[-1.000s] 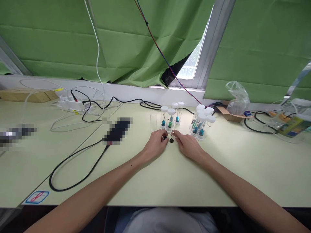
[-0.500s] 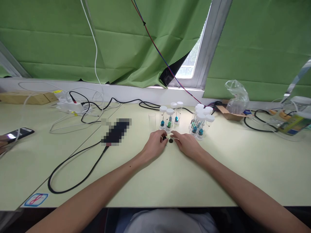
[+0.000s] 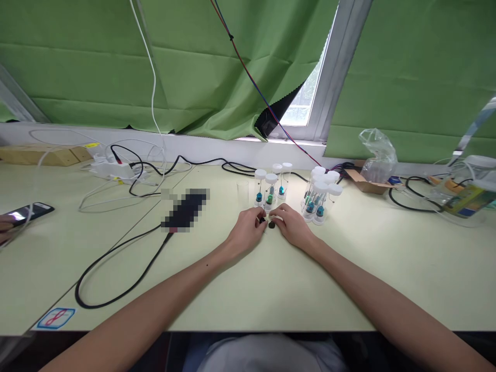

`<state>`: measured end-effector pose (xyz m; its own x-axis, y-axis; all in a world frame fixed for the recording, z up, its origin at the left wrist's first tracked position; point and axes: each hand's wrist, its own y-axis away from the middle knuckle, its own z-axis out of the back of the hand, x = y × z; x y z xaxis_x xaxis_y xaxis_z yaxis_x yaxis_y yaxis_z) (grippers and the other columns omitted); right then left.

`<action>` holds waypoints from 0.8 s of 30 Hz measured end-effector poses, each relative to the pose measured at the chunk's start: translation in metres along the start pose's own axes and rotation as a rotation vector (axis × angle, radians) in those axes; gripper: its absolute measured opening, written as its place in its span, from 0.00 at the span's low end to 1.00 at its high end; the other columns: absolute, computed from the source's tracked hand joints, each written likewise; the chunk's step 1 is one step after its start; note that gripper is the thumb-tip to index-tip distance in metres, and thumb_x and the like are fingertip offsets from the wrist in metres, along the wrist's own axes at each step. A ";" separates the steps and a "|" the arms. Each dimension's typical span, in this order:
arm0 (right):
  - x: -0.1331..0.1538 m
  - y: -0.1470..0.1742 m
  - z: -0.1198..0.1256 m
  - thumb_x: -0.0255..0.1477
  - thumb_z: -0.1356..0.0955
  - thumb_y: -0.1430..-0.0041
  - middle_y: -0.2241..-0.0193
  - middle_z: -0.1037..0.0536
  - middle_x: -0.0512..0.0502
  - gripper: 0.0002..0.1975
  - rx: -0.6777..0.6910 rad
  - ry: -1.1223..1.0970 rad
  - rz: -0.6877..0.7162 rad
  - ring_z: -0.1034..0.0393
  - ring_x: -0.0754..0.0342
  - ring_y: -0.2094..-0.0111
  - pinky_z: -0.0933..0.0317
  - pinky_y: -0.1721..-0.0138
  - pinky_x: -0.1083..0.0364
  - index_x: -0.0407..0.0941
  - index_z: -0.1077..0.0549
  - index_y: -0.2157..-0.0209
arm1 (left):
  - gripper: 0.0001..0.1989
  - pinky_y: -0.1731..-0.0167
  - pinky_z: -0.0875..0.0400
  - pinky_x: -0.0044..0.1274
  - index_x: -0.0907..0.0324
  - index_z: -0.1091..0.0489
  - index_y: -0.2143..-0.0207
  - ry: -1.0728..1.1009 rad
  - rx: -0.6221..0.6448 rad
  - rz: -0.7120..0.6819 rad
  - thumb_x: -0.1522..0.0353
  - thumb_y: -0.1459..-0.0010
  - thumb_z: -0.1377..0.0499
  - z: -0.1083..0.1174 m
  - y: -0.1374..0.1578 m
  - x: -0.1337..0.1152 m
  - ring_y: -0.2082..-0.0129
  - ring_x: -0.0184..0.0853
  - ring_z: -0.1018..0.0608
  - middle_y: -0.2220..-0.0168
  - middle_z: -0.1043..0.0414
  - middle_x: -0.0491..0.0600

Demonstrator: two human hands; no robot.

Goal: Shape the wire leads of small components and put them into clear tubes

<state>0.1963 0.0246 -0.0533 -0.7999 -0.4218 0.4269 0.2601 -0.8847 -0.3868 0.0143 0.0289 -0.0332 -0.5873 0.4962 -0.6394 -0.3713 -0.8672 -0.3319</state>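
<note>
Fingers of my left hand (image 3: 246,227) pinch a small black piece (image 3: 262,220) | right hand (image 3: 293,225) curled near round black disc (image 3: 272,225), grip unclear | likely small-part handling; next needs delicacy

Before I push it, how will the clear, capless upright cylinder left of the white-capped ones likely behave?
The clear, capless upright cylinder may tip if pushed near its rim, being taller than wide. It is probably light, since the pale table shows through its walls. Those smooth-looking walls might slip.
</note>
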 end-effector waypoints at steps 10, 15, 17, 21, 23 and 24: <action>0.005 -0.004 0.001 0.25 0.37 0.34 0.62 0.27 0.46 0.05 0.049 0.020 -0.060 0.31 0.51 0.63 0.42 0.65 0.54 0.46 0.30 0.64 | 0.04 0.71 0.35 0.25 0.58 0.31 0.68 -0.017 0.012 0.011 0.68 0.42 0.43 0.001 0.000 0.001 0.71 0.35 0.27 0.70 0.27 0.48; 0.004 -0.004 0.003 0.24 0.37 0.35 0.63 0.27 0.45 0.05 0.043 -0.015 -0.069 0.32 0.51 0.63 0.42 0.65 0.54 0.45 0.32 0.66 | 0.03 0.71 0.34 0.25 0.58 0.30 0.66 -0.017 0.019 0.017 0.68 0.42 0.43 0.001 0.000 0.001 0.72 0.34 0.27 0.69 0.26 0.48; 0.003 -0.004 0.003 0.24 0.37 0.36 0.64 0.26 0.45 0.05 0.015 -0.052 -0.070 0.32 0.51 0.64 0.42 0.65 0.54 0.45 0.33 0.67 | 0.03 0.71 0.35 0.25 0.58 0.30 0.66 -0.027 0.026 0.019 0.69 0.43 0.43 0.002 0.001 0.000 0.71 0.34 0.27 0.69 0.26 0.48; 0.003 -0.004 0.004 0.25 0.37 0.37 0.69 0.25 0.48 0.05 -0.058 -0.166 -0.070 0.33 0.52 0.69 0.41 0.66 0.53 0.46 0.33 0.68 | 0.03 0.72 0.36 0.25 0.58 0.30 0.66 -0.045 0.040 0.019 0.69 0.43 0.43 0.003 0.002 -0.002 0.71 0.35 0.27 0.71 0.27 0.48; 0.004 -0.003 0.005 0.26 0.37 0.38 0.70 0.25 0.48 0.05 -0.104 -0.224 -0.068 0.34 0.53 0.71 0.41 0.67 0.53 0.46 0.32 0.68 | 0.03 0.73 0.37 0.25 0.58 0.30 0.67 -0.039 0.043 0.013 0.69 0.42 0.43 0.003 0.002 -0.003 0.71 0.36 0.27 0.71 0.27 0.48; 0.005 -0.003 0.006 0.27 0.37 0.38 0.70 0.24 0.48 0.05 -0.126 -0.253 -0.070 0.34 0.53 0.72 0.41 0.67 0.54 0.46 0.32 0.69 | 0.04 0.73 0.36 0.25 0.58 0.30 0.67 -0.030 0.044 0.009 0.69 0.42 0.44 0.004 0.002 -0.003 0.71 0.35 0.27 0.71 0.27 0.48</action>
<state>0.1955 0.0238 -0.0451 -0.6490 -0.4104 0.6406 0.1272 -0.8887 -0.4405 0.0125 0.0258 -0.0297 -0.6123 0.4897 -0.6207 -0.3965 -0.8694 -0.2948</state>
